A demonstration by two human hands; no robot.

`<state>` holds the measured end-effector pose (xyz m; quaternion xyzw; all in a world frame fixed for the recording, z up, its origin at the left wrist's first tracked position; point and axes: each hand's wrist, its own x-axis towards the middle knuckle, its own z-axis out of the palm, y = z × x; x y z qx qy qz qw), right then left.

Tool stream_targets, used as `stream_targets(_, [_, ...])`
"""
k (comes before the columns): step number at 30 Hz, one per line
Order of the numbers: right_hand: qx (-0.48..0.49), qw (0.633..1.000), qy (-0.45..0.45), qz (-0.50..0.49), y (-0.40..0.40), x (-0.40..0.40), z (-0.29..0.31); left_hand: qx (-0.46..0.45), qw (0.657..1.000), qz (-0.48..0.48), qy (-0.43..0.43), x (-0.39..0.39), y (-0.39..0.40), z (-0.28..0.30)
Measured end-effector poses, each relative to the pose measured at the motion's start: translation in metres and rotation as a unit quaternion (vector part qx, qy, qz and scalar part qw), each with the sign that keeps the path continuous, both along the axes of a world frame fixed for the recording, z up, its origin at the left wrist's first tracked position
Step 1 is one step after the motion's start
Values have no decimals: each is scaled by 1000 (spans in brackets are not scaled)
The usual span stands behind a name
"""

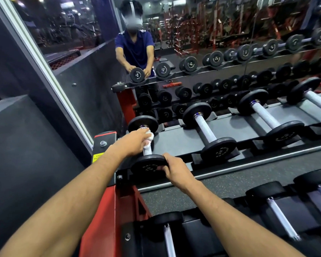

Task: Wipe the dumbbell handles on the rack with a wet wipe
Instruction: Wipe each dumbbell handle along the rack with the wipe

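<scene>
- The first dumbbell (146,145) lies at the left end of the rack's (183,140) top shelf; my left hand (135,140) clasps the wet wipe (149,139) around its handle (147,150).
- My right hand (174,168) grips the near plate, steadying it.
- I judge wiping has just begun; next I move to the neighbouring dumbbell (207,130).

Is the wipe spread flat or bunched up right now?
Bunched: the wipe is a crumpled wad in the left hand, pressed round the handle.
</scene>
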<state>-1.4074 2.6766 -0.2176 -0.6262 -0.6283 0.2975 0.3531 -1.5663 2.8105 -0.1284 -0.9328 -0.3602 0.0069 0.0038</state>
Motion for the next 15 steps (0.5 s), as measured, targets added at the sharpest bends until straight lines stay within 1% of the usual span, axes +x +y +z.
stream_targets(2, [-4, 1000, 4, -2, 0, 0, 0, 30, 999, -6, 20, 6, -3, 0])
stream_targets(4, [-4, 1000, 1, -5, 0, -1, 0, 27, 999, -13, 33, 4, -4, -2])
stream_targets(7, [-4, 1000, -11, -5, 1, -1, 0, -55, 997, -42, 45, -8, -9, 3])
stream_targets(10, [-4, 1000, -12, -6, 1, -1, 2, -94, 988, -93, 80, -10, -11, 11])
stream_targets(11, [-4, 1000, -12, -7, 1, -1, 3, -94, 986, -100, 93, -9, -10, 12])
stream_targets(13, [-3, 1000, -10, -9, 1, 0, 3, -65, 983, -116, 123, -5, -3, 11])
stream_targets(15, [-4, 1000, -13, -6, 0, -1, 3, -26, 985, -102, 139, -3, 0, 11])
